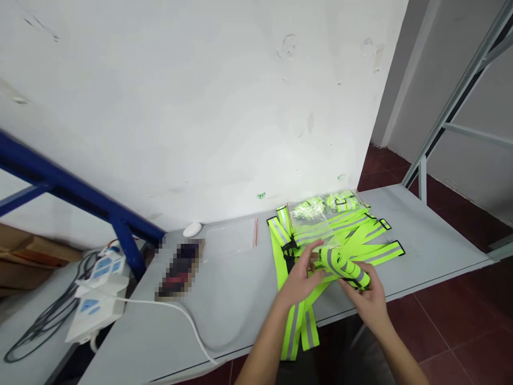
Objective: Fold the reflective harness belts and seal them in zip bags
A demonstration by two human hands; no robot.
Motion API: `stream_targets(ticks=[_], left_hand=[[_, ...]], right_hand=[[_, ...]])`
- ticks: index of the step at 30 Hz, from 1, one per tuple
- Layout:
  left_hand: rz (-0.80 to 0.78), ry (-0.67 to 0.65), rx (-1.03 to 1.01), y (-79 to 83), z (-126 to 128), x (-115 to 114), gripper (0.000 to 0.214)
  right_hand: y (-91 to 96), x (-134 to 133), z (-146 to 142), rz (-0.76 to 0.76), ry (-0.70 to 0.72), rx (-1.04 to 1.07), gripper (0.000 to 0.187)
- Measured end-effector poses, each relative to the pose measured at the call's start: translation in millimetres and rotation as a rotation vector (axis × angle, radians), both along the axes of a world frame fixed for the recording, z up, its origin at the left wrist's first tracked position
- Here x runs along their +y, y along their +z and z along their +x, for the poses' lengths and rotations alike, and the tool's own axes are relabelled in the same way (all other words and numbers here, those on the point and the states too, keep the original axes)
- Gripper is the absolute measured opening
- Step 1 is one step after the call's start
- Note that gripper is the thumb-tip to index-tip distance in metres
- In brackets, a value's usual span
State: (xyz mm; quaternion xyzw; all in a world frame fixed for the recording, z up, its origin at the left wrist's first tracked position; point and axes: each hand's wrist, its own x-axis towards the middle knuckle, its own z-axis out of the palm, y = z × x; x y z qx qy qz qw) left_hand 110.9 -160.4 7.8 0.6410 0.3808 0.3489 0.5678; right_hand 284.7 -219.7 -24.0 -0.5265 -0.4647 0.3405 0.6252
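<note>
Head camera looks down on a grey table [240,299] set against a white wall, with both forearms reaching in from the bottom edge of the frame. Left hand [298,275] is raised a little above the tabletop, palm turned inward, fingers spread and lightly curled, the fingertips touching the near end of a rolled bundle of neon-yellow reflective strap [342,264]. Right hand [366,297] comes in from the lower right, wrist bent, fingers wrapped under and around the other end of the same bundle, so the roll is held between the two hands just above the table. Beneath them a pile of loose straps [352,235] lies spread out flat, with some lengths hanging over the front edge. Behind the pile rests a clear bag [316,216] of packed straps, and an empty zip bag [230,238] lies to the left.
</note>
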Motion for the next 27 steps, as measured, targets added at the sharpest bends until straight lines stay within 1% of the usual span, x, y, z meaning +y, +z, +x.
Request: stream_targets(ticks=[2,3,4,5,7,9,10,12,14,17,20,22,24,27], left_hand=[[0.283,0.076,0.332,-5.0,0,22,0.062],[0.39,0.089,0.488,-8.8,1,32,0.06],[0.466,0.084,0.613,-13.2,3,41,0.058],[0.51,0.063,0.709,-17.7,6,48,0.055],[0.528,0.017,0.799,-26.2,10,56,0.044],[0.513,-0.003,0.791,-32.4,12,59,0.03],[0.504,-0.006,0.765,-34.6,11,59,0.027],[0.49,-0.016,0.701,-37.5,8,58,0.029],[0.481,-0.023,0.656,-39.3,5,56,0.031],[0.464,-0.007,0.626,-41.4,2,54,0.034],[0.448,0.044,0.6,-43.4,2,53,0.031],[0.455,0.079,0.595,-45.1,4,52,0.026],[0.461,0.114,0.599,-46.9,6,51,0.02],[0.478,0.165,0.621,-48.9,9,51,0.017]], right_hand=[[-6.5,7,28,0.112,-0.171,-0.271,0.032],[-10.4,11,40,0.164,-0.203,-0.4,0.03],[-14.3,14,52,0.234,-0.202,-0.514,0.03],[-18.1,17,61,0.293,-0.181,-0.608,0.031],[-23.9,20,72,0.41,-0.101,-0.76,0.034],[-26.6,21,74,0.493,-0.035,-0.863,0.039],[-26.8,20,73,0.523,-0.013,-0.903,0.042],[-25.9,18,69,0.556,0.026,-0.968,0.047],[-24.4,16,67,0.568,0.065,-1.019,0.047],[-22.6,13,64,0.588,0.098,-1.067,0.043],[-20.3,11,56,0.613,0.136,-1.109,0.037],[-18.3,13,48,0.629,0.146,-1.137,0.036],[-16.4,15,40,0.631,0.123,-1.164,0.036],[-15.2,19,31,0.577,0.07,-1.217,0.036]])
